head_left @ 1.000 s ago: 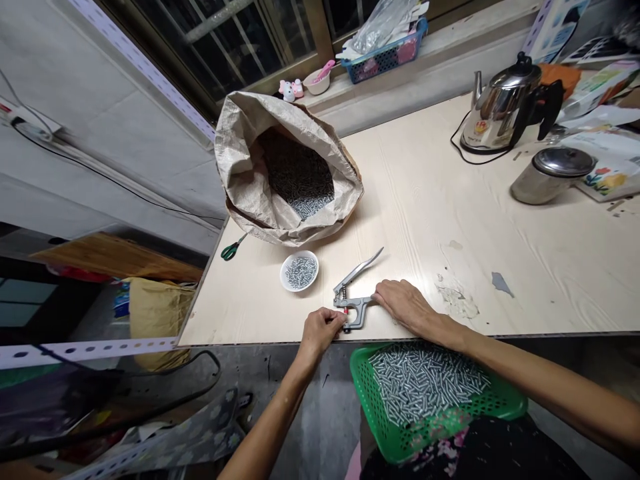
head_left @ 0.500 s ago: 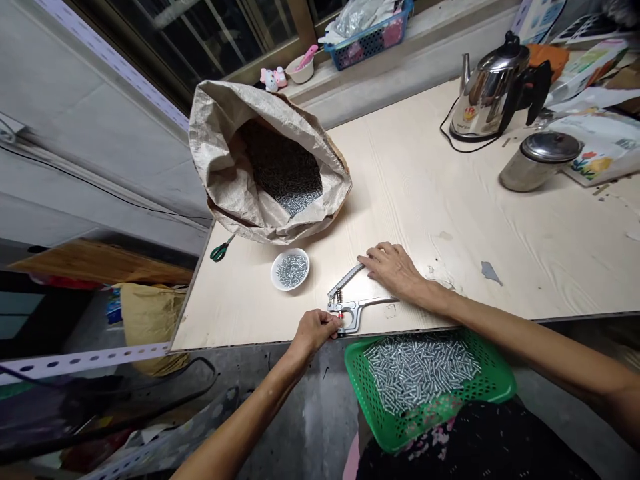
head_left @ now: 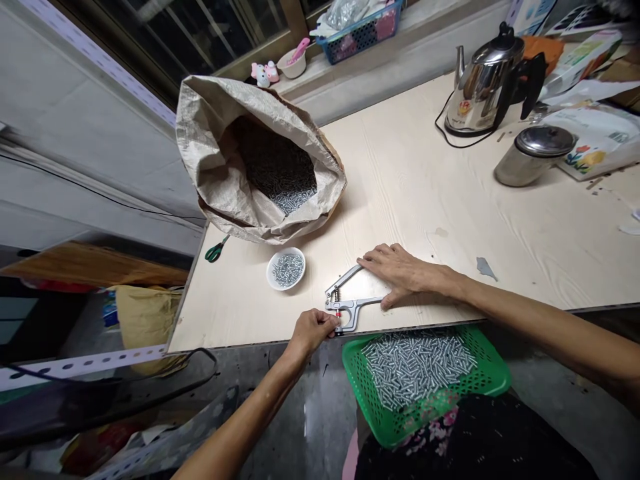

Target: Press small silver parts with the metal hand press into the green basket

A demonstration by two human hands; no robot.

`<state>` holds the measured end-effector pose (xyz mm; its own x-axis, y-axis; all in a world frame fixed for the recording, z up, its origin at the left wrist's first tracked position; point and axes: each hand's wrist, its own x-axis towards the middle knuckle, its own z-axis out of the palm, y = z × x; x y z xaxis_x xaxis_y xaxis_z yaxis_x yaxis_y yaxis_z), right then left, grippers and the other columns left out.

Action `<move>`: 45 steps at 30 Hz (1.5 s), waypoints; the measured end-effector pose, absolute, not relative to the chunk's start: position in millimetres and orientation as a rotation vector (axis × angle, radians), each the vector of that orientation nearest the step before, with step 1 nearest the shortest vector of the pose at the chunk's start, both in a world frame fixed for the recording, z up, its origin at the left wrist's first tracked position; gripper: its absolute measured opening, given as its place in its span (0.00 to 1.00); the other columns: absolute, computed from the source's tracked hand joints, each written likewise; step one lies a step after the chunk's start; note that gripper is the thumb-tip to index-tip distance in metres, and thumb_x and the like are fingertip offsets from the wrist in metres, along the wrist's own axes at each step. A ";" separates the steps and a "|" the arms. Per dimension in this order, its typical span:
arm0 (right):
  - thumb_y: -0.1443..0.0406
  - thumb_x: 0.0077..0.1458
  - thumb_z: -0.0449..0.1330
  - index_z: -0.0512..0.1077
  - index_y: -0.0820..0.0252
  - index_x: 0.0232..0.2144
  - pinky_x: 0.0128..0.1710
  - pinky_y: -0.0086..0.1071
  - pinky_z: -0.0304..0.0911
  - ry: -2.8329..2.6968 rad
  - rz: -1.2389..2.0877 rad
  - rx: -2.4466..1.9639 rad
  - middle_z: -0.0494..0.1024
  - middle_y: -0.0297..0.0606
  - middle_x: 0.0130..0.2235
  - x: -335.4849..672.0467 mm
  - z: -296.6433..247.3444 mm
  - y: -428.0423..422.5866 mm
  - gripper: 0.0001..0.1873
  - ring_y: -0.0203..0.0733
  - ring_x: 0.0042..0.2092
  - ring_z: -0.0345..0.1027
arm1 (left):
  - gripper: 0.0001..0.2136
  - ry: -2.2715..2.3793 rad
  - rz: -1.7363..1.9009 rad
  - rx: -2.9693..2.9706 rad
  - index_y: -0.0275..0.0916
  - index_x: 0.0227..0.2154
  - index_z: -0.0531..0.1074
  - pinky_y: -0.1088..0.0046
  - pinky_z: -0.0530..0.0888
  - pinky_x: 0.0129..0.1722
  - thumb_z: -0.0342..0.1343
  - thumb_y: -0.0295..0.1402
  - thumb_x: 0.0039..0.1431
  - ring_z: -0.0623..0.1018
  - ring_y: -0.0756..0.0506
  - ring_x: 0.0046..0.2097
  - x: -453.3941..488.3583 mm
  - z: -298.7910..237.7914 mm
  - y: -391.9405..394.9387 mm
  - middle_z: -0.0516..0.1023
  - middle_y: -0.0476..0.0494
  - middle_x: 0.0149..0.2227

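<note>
As the right hand (head_left: 400, 270) shifts to spread across both handles (head_left: 346, 277), squeezing looks possible, the left hand (head_left: 315, 328) pinched together at the pliers' (head_left: 354, 306) front, its contents hidden.

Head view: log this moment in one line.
left hand: at working end of grey hand tool | right hand: spread across both handles | white bowl, green basket: holding metal pieces

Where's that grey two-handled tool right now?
In the head view, the grey tool is at the near edge of the table, between the left hand and the right hand, just above the green basket.
</note>
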<state>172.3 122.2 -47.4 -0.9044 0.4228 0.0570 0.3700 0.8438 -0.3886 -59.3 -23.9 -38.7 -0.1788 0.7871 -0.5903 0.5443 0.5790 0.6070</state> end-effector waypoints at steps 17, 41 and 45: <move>0.58 0.42 0.70 0.67 0.62 0.42 0.41 0.38 0.58 -2.818 0.601 -0.693 0.68 0.43 0.40 175.4 -37.0 97.7 0.26 0.47 0.41 0.58 | 0.28 1.812 0.266 2.281 0.37 0.55 0.60 0.57 0.65 0.53 0.60 0.36 0.53 0.63 0.37 0.57 -10.1 -24.6 2.8 0.63 0.34 0.58; 0.60 0.53 0.63 0.62 0.61 0.53 0.46 0.41 0.60 -2.614 0.533 -0.745 0.67 0.46 0.50 185.8 -41.9 72.5 0.27 0.49 0.50 0.57 | 0.15 2.158 0.634 1.919 0.37 0.41 0.73 0.65 0.68 0.44 0.50 0.42 0.61 0.71 0.42 0.46 -42.0 -19.7 -8.8 0.74 0.39 0.41; 0.62 0.55 0.60 0.69 0.60 0.44 0.40 0.37 0.58 -2.609 0.561 -0.788 0.70 0.42 0.41 178.5 -52.5 65.2 0.14 0.45 0.42 0.60 | 0.17 2.289 0.285 1.593 0.37 0.21 0.74 0.70 0.66 0.34 0.54 0.45 0.54 0.73 0.43 0.36 -53.3 -14.7 -23.3 0.74 0.42 0.27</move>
<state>178.5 65.2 -52.5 -0.7809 0.5850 0.2191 0.4434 0.7661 -0.4653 -53.3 -23.3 -14.7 -0.3156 0.9355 -0.1590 0.8680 0.3524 0.3500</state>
